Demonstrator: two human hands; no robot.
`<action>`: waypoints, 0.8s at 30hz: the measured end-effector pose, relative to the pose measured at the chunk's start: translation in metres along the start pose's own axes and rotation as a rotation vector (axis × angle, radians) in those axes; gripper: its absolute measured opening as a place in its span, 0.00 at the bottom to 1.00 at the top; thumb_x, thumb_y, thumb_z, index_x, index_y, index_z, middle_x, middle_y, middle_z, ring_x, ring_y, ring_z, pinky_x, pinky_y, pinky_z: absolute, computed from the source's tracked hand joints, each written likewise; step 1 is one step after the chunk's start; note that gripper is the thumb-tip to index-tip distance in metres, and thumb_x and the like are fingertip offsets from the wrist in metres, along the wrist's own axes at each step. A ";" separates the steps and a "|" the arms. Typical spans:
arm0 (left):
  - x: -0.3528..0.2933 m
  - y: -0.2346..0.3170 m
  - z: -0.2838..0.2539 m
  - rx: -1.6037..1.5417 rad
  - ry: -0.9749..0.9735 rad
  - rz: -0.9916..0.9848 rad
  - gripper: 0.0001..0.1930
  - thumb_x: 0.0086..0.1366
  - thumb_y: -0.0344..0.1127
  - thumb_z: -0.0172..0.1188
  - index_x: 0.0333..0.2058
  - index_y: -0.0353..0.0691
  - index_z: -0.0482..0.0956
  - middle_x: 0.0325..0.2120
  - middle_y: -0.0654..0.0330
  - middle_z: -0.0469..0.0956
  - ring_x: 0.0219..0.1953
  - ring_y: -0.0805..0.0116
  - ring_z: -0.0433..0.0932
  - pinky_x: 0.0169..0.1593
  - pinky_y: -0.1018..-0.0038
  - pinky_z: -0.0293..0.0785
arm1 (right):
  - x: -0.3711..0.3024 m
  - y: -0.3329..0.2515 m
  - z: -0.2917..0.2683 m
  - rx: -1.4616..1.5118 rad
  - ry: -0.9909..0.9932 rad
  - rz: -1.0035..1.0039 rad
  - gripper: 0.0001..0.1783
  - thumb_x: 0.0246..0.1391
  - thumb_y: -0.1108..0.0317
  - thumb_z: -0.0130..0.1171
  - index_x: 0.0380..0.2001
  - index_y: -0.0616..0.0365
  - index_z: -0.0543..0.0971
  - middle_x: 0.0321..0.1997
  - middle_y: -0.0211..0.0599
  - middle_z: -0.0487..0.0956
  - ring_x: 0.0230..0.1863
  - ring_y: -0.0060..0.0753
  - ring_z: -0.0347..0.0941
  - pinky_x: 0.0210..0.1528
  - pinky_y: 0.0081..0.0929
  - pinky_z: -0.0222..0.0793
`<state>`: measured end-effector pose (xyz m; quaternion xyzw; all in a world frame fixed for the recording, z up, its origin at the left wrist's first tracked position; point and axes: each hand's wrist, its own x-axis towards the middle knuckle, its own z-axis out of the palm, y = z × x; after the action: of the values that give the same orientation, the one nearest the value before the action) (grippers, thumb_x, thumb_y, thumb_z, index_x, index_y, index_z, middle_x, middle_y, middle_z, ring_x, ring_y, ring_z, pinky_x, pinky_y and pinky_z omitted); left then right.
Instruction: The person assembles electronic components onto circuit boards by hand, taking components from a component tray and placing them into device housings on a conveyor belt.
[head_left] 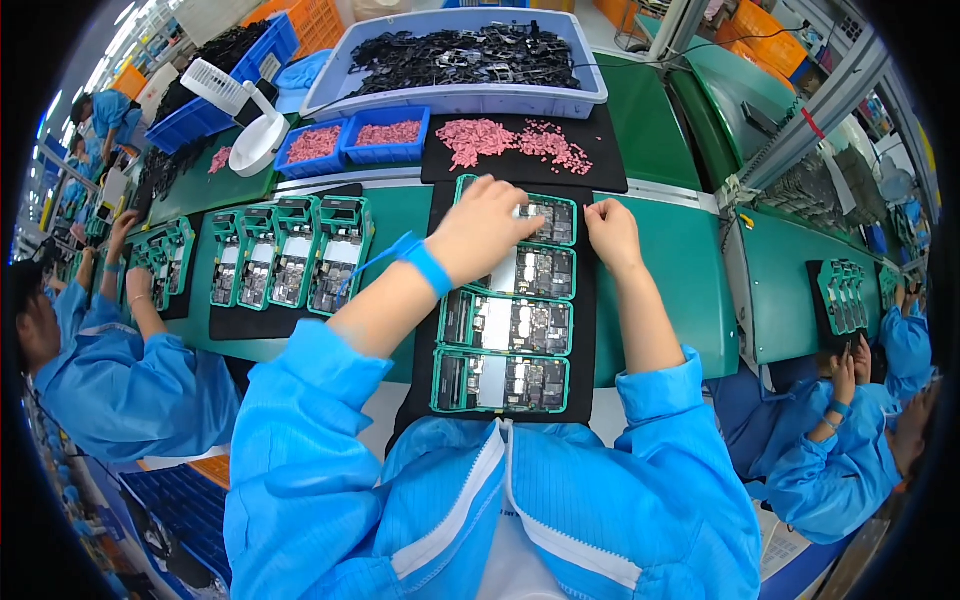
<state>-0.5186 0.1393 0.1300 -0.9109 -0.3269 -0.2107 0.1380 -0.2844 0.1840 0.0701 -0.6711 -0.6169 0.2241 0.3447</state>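
Note:
A column of several green-framed electronic units (541, 327), with dark circuit boards and a pale strip exposed, lies on a black mat (587, 300) in front of me. My left hand (487, 228), a blue band on its wrist, reaches over the farthest unit (553, 218). Its fingers are stretched out, with the tips on or just above the board; the hand covers the middle of that unit. Beside the unit's right end is my right hand (612, 235), thumb and fingers pressed together. Whatever may be in that pinch is too small or hidden to make out.
Pink small pieces (480, 142) lie piled on a black pad beyond the units; more fill two blue trays (385, 152). A large bin (330, 100) of black parts stands behind. A white fan (258, 143) and more units (292, 258) are leftward. Co-workers sit on both sides.

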 end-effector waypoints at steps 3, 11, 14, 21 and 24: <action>-0.022 0.006 -0.077 -0.282 0.236 -0.270 0.22 0.50 0.23 0.61 0.47 0.40 0.79 0.40 0.52 0.76 0.46 0.52 0.74 0.52 0.61 0.69 | 0.001 0.002 0.004 0.127 0.070 0.040 0.10 0.54 0.66 0.56 0.27 0.64 0.78 0.30 0.50 0.80 0.35 0.52 0.77 0.40 0.42 0.70; -0.218 0.020 -0.243 -0.759 0.683 -0.987 0.16 0.68 0.30 0.49 0.50 0.26 0.73 0.47 0.50 0.76 0.53 0.60 0.74 0.61 0.66 0.64 | 0.000 0.008 0.017 0.146 0.067 -0.338 0.07 0.57 0.69 0.52 0.32 0.62 0.74 0.31 0.46 0.78 0.34 0.45 0.76 0.38 0.35 0.70; -0.257 -0.024 -0.238 -0.651 0.642 -1.271 0.17 0.69 0.37 0.53 0.51 0.31 0.75 0.45 0.56 0.78 0.49 0.69 0.75 0.56 0.73 0.68 | -0.011 0.035 0.006 0.238 0.113 -0.413 0.05 0.59 0.72 0.52 0.32 0.62 0.73 0.33 0.41 0.75 0.37 0.33 0.72 0.43 0.28 0.68; -0.395 -0.178 -0.125 -0.128 0.339 -1.482 0.34 0.63 0.54 0.59 0.55 0.28 0.70 0.53 0.45 0.73 0.57 0.57 0.71 0.59 0.68 0.65 | -0.073 0.089 -0.056 0.174 0.440 -0.164 0.10 0.63 0.66 0.52 0.37 0.64 0.72 0.37 0.33 0.72 0.39 0.25 0.67 0.46 0.23 0.65; -0.416 -0.201 -0.100 -0.151 0.340 -1.597 0.41 0.62 0.63 0.52 0.58 0.27 0.67 0.57 0.41 0.68 0.61 0.50 0.67 0.63 0.66 0.60 | -0.088 0.125 -0.089 0.036 0.661 -0.060 0.15 0.64 0.63 0.52 0.41 0.67 0.74 0.40 0.40 0.75 0.41 0.32 0.70 0.49 0.26 0.66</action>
<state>-0.9696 0.0278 0.0434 -0.3661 -0.8364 -0.4022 -0.0676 -0.1472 0.0812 0.0258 -0.6827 -0.4872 -0.0050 0.5445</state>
